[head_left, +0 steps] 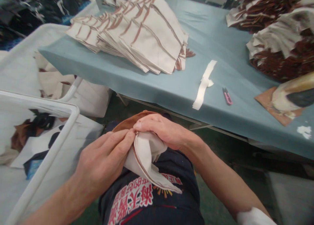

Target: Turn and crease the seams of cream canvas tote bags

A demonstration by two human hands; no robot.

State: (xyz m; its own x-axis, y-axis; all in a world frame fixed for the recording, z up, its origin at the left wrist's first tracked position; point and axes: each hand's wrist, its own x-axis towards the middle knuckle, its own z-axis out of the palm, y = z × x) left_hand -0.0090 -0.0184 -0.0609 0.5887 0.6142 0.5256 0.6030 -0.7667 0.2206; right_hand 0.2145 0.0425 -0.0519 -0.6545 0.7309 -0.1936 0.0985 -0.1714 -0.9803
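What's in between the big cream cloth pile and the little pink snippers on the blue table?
In the head view, a white strip lies between the cream cloth pile and the pink snippers.

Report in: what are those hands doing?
Left hand and right hand: grip closed on cream-and-brown fabric piece, before dark garment. Piece curled, one corner loose. No obstruction visible at the hands.
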